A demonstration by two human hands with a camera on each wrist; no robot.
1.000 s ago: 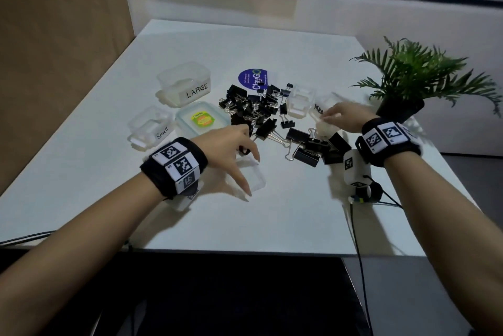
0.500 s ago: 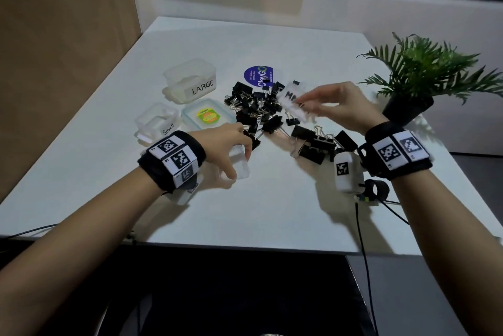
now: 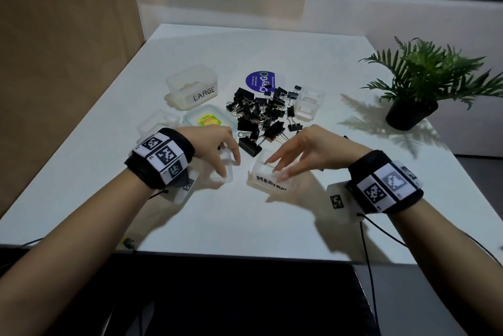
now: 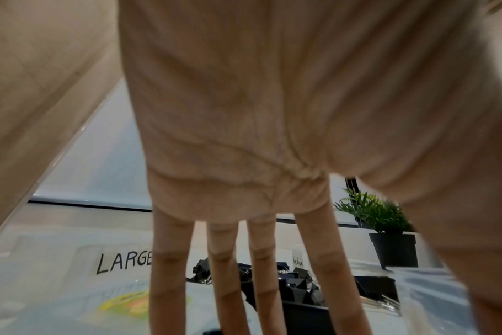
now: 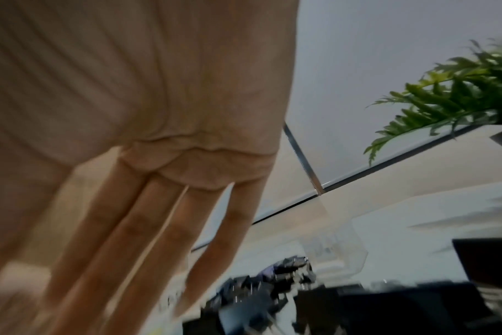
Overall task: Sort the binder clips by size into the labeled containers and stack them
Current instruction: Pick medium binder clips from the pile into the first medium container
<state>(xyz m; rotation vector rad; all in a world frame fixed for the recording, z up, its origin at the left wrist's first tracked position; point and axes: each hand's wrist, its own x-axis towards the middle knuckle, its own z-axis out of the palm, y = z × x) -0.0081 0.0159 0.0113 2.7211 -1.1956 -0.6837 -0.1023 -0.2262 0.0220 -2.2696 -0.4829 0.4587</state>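
A pile of black binder clips (image 3: 261,115) lies mid-table. In front of it stands a clear container marked MEDIUM (image 3: 261,180); my right hand (image 3: 275,169) hovers over its rim with straight fingers (image 5: 146,249) touching it, and holds nothing. My left hand (image 3: 230,167) rests its straight fingertips (image 4: 261,272) on a small clear lid (image 3: 221,172) just left of that container. The LARGE container (image 3: 193,88) stands at the back left. A third clear container (image 3: 158,123) is partly hidden behind my left wrist.
A green-stickered lid (image 3: 206,120) lies beside the LARGE container, and a blue-stickered lid (image 3: 261,81) lies behind the clips. Another clear container (image 3: 309,103) stands right of the pile. A potted plant (image 3: 416,85) occupies the far right. Cables hang off the table's front edge (image 3: 245,252).
My right hand picked up the MEDIUM container at the right, carried it over the clips and set it down at the front. My left hand stayed on the clear lid.
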